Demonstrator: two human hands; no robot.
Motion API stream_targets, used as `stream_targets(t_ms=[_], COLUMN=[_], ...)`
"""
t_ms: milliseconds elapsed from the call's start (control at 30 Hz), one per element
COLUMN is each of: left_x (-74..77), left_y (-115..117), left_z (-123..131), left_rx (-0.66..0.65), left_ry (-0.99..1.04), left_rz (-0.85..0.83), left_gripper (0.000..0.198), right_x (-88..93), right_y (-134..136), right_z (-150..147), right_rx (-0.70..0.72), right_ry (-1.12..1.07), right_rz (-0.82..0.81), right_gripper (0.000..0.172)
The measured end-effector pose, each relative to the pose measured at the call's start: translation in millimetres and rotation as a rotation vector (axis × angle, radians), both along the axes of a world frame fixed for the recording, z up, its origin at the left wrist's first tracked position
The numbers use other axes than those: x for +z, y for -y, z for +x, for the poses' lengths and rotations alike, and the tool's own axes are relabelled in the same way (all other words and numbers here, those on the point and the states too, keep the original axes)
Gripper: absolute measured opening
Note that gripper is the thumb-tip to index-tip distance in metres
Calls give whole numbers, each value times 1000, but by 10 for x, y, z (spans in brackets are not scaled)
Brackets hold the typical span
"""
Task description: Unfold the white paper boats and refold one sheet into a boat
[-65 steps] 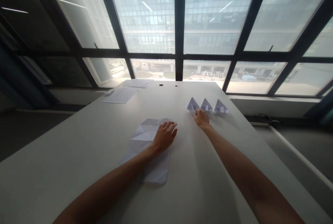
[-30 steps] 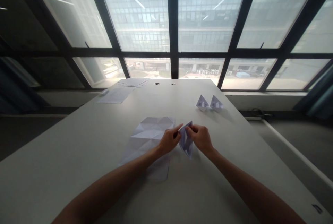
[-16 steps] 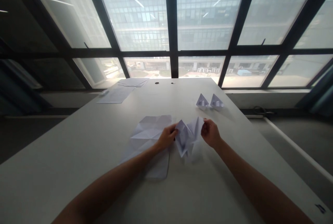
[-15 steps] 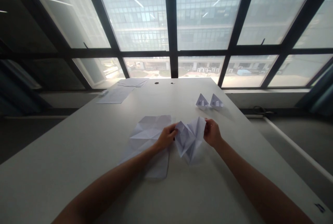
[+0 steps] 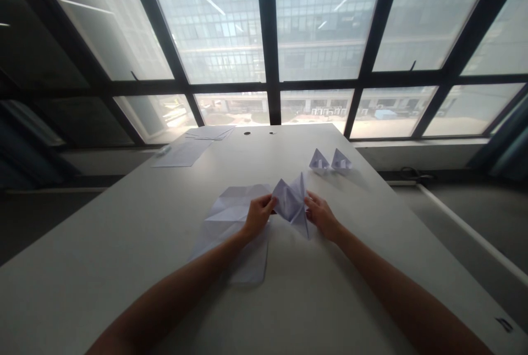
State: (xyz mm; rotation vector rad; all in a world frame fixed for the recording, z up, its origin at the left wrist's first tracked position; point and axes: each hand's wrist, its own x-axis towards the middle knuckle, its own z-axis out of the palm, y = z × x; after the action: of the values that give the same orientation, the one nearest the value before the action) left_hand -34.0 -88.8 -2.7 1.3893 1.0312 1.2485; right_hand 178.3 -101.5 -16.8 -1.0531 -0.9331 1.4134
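Note:
Between my two hands, a little above the table, is a partly folded sheet of white paper (image 5: 291,201) with pointed corners and sharp creases. My left hand (image 5: 259,213) pinches its left corner, thumb on top. On the other side, my right hand (image 5: 320,213) holds the right flap, its fingertips partly hidden behind the paper. Under my left hand and forearm lies a creased white sheet (image 5: 233,206), flat on the table. Two finished-looking paper boats (image 5: 319,162) with peaked middles stand side by side beyond my right hand.
The white table (image 5: 124,234) reaches to a wide window wall. Several flat white sheets (image 5: 181,154) lie at the far left. Two round holes (image 5: 247,133) sit near the far edge. A small dark object (image 5: 504,325) is at the near right edge.
My right hand has moved left, closer to my left hand. The paper's right flap has turned edge-on and the folded paper looks narrower. My left hand has shifted slightly left.

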Motion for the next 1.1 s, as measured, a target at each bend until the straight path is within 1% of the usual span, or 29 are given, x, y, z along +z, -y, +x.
stream_targets(t_ms=[67, 167, 267, 367, 467, 567, 633, 700, 800, 867, 967, 1033, 1100], left_x=[-27, -48, -52, -52, -35, -4, 4, -12, -65, -89, -81, -51, -21], left_y=[-21, -51, -76, -88, -75, -44, -31, -34, -65, -96, -146, -169, -166], left_z=[-2, 2, 7, 2, -1, 4, 10, 12, 4, -8, -32, -48, -58], left_rx=[-9, -55, -83, -67, -42, -94, -127, -93, 6, 31, 34, 32, -2], left_ry=[57, 170, 275, 294, 225, 145, 111, 122, 242, 346, 478, 548, 584], left_rz=[-40, -103, -158, -162, -113, -58, -31, -45, -157, -241, -318, -327, -333], left_gripper=[42, 44, 48, 48, 41, 39, 39, 39, 43, 39, 30, 26, 26], right_x=[-1, 15, 38, 37, 0, -55, -86, -106, -116, -113, -106, -105, -110], right_y=[9, -16, -43, -52, -54, -58, -62, -64, -57, -49, -47, -62, -86], right_z=[-16, 2, 38, 58, 63, 63, 55, 40, 10, -4, -2, 21, 53], right_rx=[6, -4, 3, -24, -72, -112, -113, -95, -82, -92, -130, -179, -244], right_ry=[-17, -111, -133, -110, -18, 215, 376, 478, 544, 568, 577, 562, 538], right_rz=[-56, -115, -134, -124, -49, 108, 203, 259, 306, 344, 390, 389, 368], right_gripper=[31, 21, 19, 22, 29, 38, 42, 44, 43, 42, 41, 41, 41])
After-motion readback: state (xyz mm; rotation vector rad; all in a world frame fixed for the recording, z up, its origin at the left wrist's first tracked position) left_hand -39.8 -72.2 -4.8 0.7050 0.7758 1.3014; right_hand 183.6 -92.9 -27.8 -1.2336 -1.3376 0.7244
